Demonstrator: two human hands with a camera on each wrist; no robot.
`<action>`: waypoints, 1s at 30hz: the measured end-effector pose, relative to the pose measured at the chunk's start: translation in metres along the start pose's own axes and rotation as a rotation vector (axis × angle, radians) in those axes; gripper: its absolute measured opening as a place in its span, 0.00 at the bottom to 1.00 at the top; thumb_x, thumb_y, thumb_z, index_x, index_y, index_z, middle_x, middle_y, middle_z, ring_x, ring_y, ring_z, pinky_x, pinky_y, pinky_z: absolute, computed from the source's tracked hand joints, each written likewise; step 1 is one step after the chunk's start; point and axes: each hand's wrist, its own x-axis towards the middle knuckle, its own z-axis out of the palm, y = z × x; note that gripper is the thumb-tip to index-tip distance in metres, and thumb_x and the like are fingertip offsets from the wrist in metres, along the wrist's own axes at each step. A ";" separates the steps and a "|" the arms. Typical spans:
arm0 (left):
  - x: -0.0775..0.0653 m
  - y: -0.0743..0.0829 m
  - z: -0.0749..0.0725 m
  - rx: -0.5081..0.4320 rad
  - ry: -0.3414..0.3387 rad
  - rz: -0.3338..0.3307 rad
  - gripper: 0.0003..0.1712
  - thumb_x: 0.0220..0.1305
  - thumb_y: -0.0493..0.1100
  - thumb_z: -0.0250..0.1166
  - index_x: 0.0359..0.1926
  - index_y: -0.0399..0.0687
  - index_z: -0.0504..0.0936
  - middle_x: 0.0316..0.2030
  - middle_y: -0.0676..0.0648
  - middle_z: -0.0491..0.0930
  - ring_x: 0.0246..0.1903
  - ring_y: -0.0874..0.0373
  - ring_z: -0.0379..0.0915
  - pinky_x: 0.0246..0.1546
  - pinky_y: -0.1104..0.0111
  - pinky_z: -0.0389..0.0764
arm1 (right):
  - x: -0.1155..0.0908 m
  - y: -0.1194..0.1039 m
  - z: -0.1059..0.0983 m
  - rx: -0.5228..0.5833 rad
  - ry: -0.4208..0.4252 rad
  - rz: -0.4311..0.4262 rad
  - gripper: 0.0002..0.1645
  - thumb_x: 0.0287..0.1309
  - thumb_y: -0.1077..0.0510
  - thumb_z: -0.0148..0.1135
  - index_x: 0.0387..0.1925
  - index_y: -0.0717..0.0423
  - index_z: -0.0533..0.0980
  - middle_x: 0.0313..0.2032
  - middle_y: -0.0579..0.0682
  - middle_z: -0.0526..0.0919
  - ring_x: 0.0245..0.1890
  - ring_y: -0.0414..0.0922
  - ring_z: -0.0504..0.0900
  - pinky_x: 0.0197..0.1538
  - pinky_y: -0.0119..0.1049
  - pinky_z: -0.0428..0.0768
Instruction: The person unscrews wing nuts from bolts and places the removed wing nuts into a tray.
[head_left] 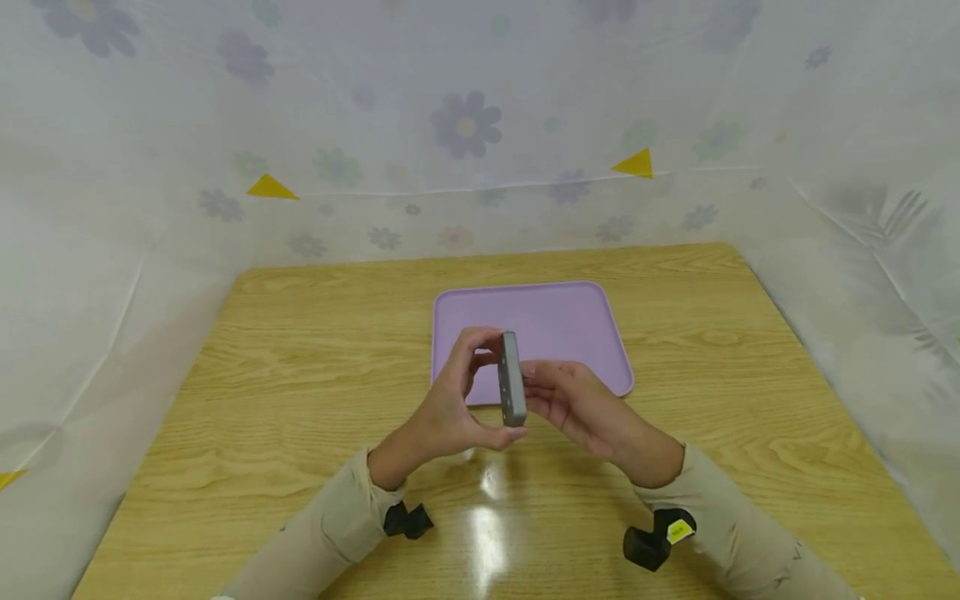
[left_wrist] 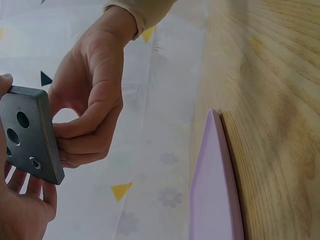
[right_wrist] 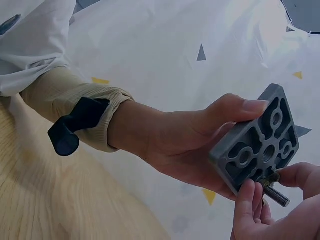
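My left hand (head_left: 450, 408) grips a grey rectangular plate (head_left: 513, 382) by its edges, holding it upright above the table. In the left wrist view, the smooth face shows round holes and, in a corner hole, a bright round end (left_wrist: 35, 162). The ribbed back shows in the right wrist view, where a threaded bolt (right_wrist: 280, 197) sticks out near one corner. My right hand (head_left: 577, 404) pinches a small dark fitting (right_wrist: 272, 178) on the bolt, close against the plate; the fingers partly hide it.
A shallow lilac tray (head_left: 555, 312) lies on the wood-grain table (head_left: 315, 358) beyond the hands. Flower-patterned white sheeting (head_left: 360, 125) surrounds the table at the back and sides. Black devices (head_left: 647, 548) are strapped to both sleeves.
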 end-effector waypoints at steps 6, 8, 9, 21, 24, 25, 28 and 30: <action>-0.008 -0.021 0.002 0.045 0.001 -0.008 0.56 0.29 0.36 0.77 0.61 0.34 0.55 0.54 0.39 0.61 0.52 0.47 0.62 0.54 0.55 0.70 | 0.002 0.002 0.000 0.005 0.043 0.022 0.13 0.65 0.66 0.44 0.43 0.69 0.74 0.41 0.58 0.78 0.40 0.46 0.79 0.51 0.34 0.77; -0.009 -0.023 0.003 0.052 0.001 -0.006 0.56 0.29 0.37 0.77 0.61 0.35 0.55 0.54 0.39 0.61 0.52 0.47 0.62 0.54 0.56 0.70 | 0.002 0.003 0.001 -0.003 0.054 0.023 0.13 0.65 0.66 0.44 0.44 0.70 0.72 0.41 0.58 0.78 0.40 0.46 0.79 0.50 0.33 0.77; -0.009 -0.023 0.003 0.053 0.001 -0.005 0.56 0.29 0.37 0.77 0.60 0.34 0.55 0.54 0.39 0.61 0.52 0.47 0.62 0.54 0.56 0.70 | 0.003 0.003 0.001 -0.007 0.061 0.022 0.13 0.65 0.66 0.44 0.44 0.71 0.72 0.41 0.58 0.78 0.40 0.46 0.79 0.50 0.33 0.77; -0.003 -0.004 0.002 -0.052 0.015 -0.039 0.54 0.31 0.27 0.73 0.60 0.26 0.51 0.53 0.31 0.59 0.51 0.47 0.61 0.54 0.56 0.69 | 0.004 0.007 0.006 -0.155 0.120 -0.106 0.15 0.60 0.71 0.46 0.50 0.69 0.67 0.40 0.54 0.80 0.39 0.44 0.80 0.47 0.36 0.79; -0.006 -0.014 0.001 -0.059 0.016 -0.032 0.54 0.34 0.32 0.74 0.62 0.31 0.52 0.54 0.32 0.59 0.52 0.46 0.61 0.54 0.56 0.69 | 0.004 0.008 0.004 -0.212 0.119 -0.130 0.19 0.58 0.72 0.47 0.52 0.72 0.66 0.41 0.55 0.80 0.40 0.46 0.80 0.48 0.40 0.79; -0.008 -0.017 0.001 -0.062 0.018 -0.028 0.54 0.36 0.34 0.74 0.63 0.33 0.52 0.54 0.32 0.59 0.52 0.46 0.61 0.54 0.56 0.69 | 0.004 0.008 0.004 -0.237 0.124 -0.137 0.19 0.58 0.72 0.48 0.52 0.72 0.66 0.41 0.55 0.80 0.40 0.46 0.80 0.48 0.41 0.78; -0.010 -0.023 0.002 -0.072 0.024 -0.016 0.53 0.42 0.42 0.73 0.64 0.35 0.51 0.54 0.32 0.59 0.52 0.45 0.61 0.54 0.57 0.69 | 0.003 0.009 0.001 -0.316 0.139 -0.161 0.17 0.57 0.72 0.53 0.50 0.69 0.69 0.42 0.55 0.79 0.40 0.47 0.81 0.49 0.45 0.78; -0.010 -0.024 0.003 -0.077 0.027 -0.012 0.52 0.45 0.46 0.72 0.64 0.36 0.51 0.55 0.32 0.59 0.51 0.44 0.61 0.54 0.57 0.69 | 0.003 0.009 -0.001 -0.366 0.136 -0.187 0.17 0.56 0.71 0.56 0.49 0.67 0.71 0.42 0.54 0.79 0.41 0.46 0.81 0.50 0.47 0.77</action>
